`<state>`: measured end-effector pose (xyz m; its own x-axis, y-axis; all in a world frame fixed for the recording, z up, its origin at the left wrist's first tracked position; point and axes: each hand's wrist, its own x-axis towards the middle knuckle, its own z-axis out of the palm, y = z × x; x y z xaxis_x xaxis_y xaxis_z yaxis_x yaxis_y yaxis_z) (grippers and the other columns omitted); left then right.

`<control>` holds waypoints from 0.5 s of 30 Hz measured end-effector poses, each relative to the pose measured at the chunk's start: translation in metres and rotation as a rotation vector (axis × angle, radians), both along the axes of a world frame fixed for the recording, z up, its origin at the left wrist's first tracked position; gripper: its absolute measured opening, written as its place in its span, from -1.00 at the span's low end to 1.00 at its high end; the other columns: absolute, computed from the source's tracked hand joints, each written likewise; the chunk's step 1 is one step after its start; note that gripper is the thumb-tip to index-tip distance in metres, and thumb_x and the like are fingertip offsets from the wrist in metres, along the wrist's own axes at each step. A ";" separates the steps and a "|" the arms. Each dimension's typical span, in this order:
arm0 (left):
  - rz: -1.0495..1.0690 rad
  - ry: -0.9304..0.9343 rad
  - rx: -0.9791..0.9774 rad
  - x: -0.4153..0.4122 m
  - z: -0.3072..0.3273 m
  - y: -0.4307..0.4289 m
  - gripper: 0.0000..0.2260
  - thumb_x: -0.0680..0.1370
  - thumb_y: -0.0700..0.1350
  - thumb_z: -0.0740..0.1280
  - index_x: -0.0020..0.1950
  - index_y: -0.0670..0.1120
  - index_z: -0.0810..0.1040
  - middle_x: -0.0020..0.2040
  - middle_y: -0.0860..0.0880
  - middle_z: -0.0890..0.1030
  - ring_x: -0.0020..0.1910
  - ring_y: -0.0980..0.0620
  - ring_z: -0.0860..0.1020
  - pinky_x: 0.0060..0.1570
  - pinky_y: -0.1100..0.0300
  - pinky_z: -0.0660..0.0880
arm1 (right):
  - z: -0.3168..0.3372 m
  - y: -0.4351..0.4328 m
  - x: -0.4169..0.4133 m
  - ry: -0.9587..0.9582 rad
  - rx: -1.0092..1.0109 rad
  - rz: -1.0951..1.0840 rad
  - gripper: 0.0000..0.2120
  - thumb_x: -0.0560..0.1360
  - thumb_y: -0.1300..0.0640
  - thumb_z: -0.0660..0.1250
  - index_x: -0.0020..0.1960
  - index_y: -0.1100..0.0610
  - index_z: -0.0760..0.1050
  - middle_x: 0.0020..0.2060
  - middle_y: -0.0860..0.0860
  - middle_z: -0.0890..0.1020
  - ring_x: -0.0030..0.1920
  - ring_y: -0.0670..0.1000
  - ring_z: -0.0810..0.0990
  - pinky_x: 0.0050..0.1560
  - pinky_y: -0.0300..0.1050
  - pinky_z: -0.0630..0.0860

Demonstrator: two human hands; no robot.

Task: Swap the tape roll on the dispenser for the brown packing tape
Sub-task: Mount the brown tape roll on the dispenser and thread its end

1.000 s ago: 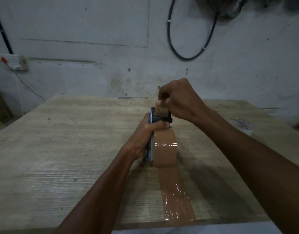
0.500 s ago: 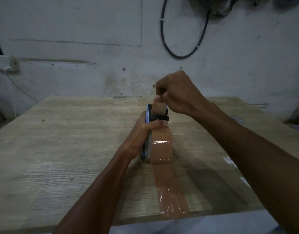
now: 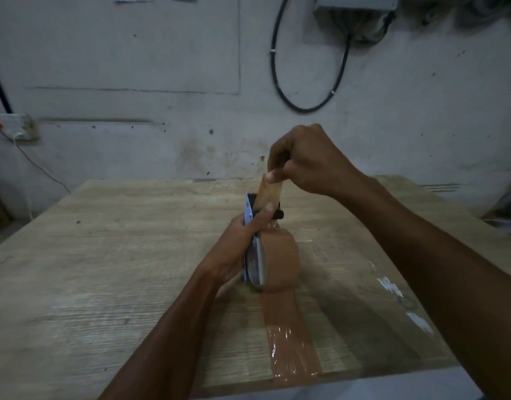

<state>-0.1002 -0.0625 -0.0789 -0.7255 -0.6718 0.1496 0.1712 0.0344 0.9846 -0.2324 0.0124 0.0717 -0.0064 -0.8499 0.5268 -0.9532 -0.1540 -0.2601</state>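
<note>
The brown packing tape (image 3: 280, 256) sits mounted on the dispenser (image 3: 250, 226), which stands on edge near the middle of the wooden table (image 3: 104, 255). Its free end (image 3: 270, 192) rises from the front of the dispenser, past the black roller bar and up beside the toothed blade. Compared with a second ago that tail is longer and higher — then it showed only as a short tab just above the bar, with the pulling hand low against the frame; now the hand has lifted well clear and the strip is drawn taut. I read that as the threading step nearly finished: the roll is already on, and the leader is being fed through to the cutter.

The right hand (image 3: 309, 163) has thumb and forefinger pressed together on the top edge of the strip, the other fingers curled in. The left hand (image 3: 240, 243) is wrapped around the dispenser's frame, its thumb (image 3: 267, 210) laid across the front by the roller bar, steadying the tool against the pull.

A long strip of brown tape (image 3: 289, 342) lies stuck flat on the table, running from under the roll to the near edge — glossy and wrinkled at its end. White marks show on the table under the right forearm; what they are I cannot tell.
</note>
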 end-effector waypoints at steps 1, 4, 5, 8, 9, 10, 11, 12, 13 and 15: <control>0.022 -0.009 -0.014 0.000 -0.001 0.000 -0.15 0.22 0.46 0.50 0.22 -0.17 0.60 -0.03 -0.24 0.69 -0.04 -0.20 0.69 0.07 -0.03 0.64 | 0.000 0.002 0.000 -0.003 0.000 0.001 -0.89 0.33 0.13 0.59 -0.18 0.13 0.71 -0.34 -0.02 0.69 -0.31 -0.13 0.63 -0.12 -0.03 0.64; 0.066 0.028 -0.011 0.000 -0.007 -0.001 0.00 0.20 0.55 0.42 0.31 -0.22 0.58 0.19 -0.46 0.59 0.21 -0.48 0.57 0.27 -0.36 0.50 | -0.008 0.011 0.000 -0.010 -0.013 -0.027 -0.90 0.33 0.16 0.58 -0.16 0.07 0.71 -0.30 -0.05 0.71 -0.28 -0.12 0.66 -0.12 0.00 0.66; 0.080 0.039 0.001 0.000 -0.010 -0.001 -0.01 0.20 0.57 0.40 0.31 -0.20 0.59 0.20 -0.47 0.57 0.21 -0.49 0.56 0.28 -0.38 0.48 | -0.013 0.013 0.000 0.019 -0.033 -0.051 -0.89 0.34 0.18 0.57 -0.15 0.05 0.71 -0.29 -0.09 0.72 -0.26 -0.14 0.66 -0.13 -0.01 0.65; 0.158 0.046 0.059 0.002 -0.011 0.000 0.01 0.16 0.58 0.42 0.32 -0.15 0.59 0.23 -0.36 0.63 0.23 -0.35 0.61 0.29 -0.28 0.52 | -0.026 0.026 -0.004 0.091 -0.150 -0.091 -0.84 0.38 0.26 0.50 -0.14 0.01 0.69 -0.27 -0.12 0.73 -0.24 -0.13 0.66 -0.18 -0.04 0.64; 0.171 0.035 0.122 0.002 -0.011 -0.001 0.03 0.11 0.56 0.47 0.32 -0.16 0.60 0.22 -0.32 0.66 0.20 -0.30 0.64 0.27 -0.23 0.55 | -0.031 0.032 -0.004 0.078 -0.207 -0.085 -0.87 0.41 0.23 0.50 -0.13 0.01 0.68 -0.26 -0.09 0.73 -0.27 -0.11 0.64 -0.20 -0.05 0.62; 0.176 0.039 0.178 0.003 -0.010 -0.001 0.06 0.06 0.53 0.52 0.31 -0.20 0.59 0.17 -0.31 0.68 0.14 -0.26 0.67 0.23 -0.18 0.58 | -0.036 0.040 -0.003 0.054 -0.269 -0.081 -0.92 0.43 0.20 0.49 -0.13 0.03 0.67 -0.25 -0.07 0.72 -0.30 -0.11 0.60 -0.22 -0.08 0.60; 0.176 0.047 0.221 0.001 -0.015 -0.005 0.11 0.01 0.52 0.55 0.32 -0.23 0.58 0.12 -0.30 0.70 0.08 -0.23 0.69 0.18 -0.15 0.61 | -0.043 0.048 -0.004 0.028 -0.327 -0.093 -0.95 0.44 0.18 0.48 -0.12 0.05 0.66 -0.25 -0.05 0.71 -0.32 -0.13 0.53 -0.23 -0.12 0.56; 0.183 0.060 0.249 0.000 -0.015 -0.004 0.13 -0.01 0.51 0.56 0.32 -0.25 0.57 0.07 -0.28 0.71 0.03 -0.21 0.70 0.13 -0.12 0.64 | -0.050 0.057 -0.007 -0.006 -0.389 -0.098 -0.97 0.46 0.18 0.47 -0.11 0.07 0.66 -0.24 -0.04 0.70 -0.31 -0.14 0.49 -0.23 -0.16 0.52; 0.205 0.062 0.259 0.001 -0.010 0.001 0.09 0.01 0.51 0.55 0.27 -0.25 0.58 -0.01 -0.27 0.72 -0.05 -0.17 0.72 0.02 -0.07 0.68 | -0.058 0.068 -0.007 -0.014 -0.444 -0.104 -0.97 0.47 0.19 0.45 -0.09 0.09 0.65 -0.23 -0.02 0.69 -0.30 -0.13 0.48 -0.23 -0.16 0.51; 0.245 0.057 0.271 0.002 0.004 0.018 -0.23 0.29 0.49 0.42 0.09 -0.18 0.57 -0.13 -0.18 0.70 -0.25 -0.03 0.72 -0.22 0.10 0.69 | -0.092 0.085 0.011 0.001 -0.465 -0.097 -0.92 0.46 0.20 0.39 -0.06 0.13 0.64 -0.20 0.02 0.68 -0.26 -0.02 0.55 -0.21 -0.07 0.56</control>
<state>-0.0981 -0.0444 -0.0753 -0.5341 -0.8452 -0.0218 0.2448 -0.1792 0.9529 -0.2211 0.0975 -0.0206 -0.0733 -0.5194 0.8514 -0.9691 -0.1645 -0.1838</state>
